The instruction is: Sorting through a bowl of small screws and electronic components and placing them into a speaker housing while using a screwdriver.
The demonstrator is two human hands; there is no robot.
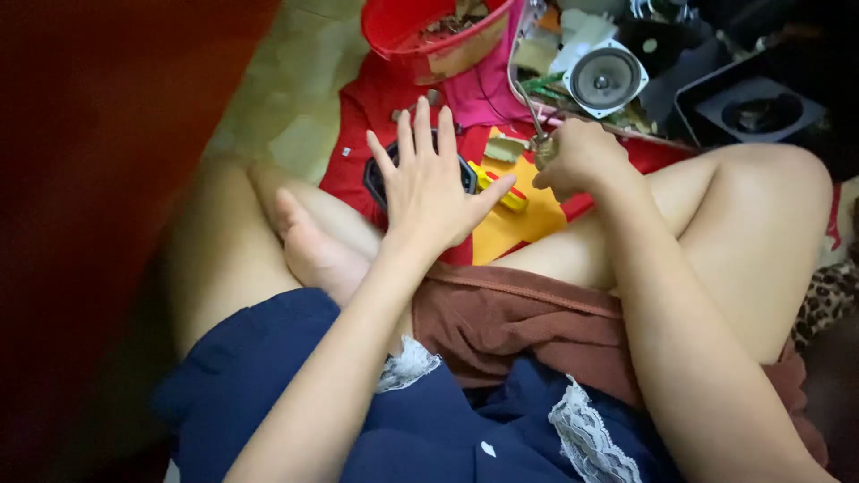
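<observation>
The left hand [436,188] lies flat with fingers spread, pressing on a dark round part [380,179] that rests on a red cloth [358,116] just beyond the crossed legs. The part looks rigid and fairly solid, best gripped by its rim; most of it is hidden under the palm. The right hand [577,159] is curled tight around the handle of a thin metal tool [530,114], whose shaft points away; it seems stiff and light. Between the hands lie a yellow piece [501,190] and orange paper [528,219]. Farther off, a red basin [429,36] holds blurred scraps, and right of it sits a grey loudspeaker [606,79].
</observation>
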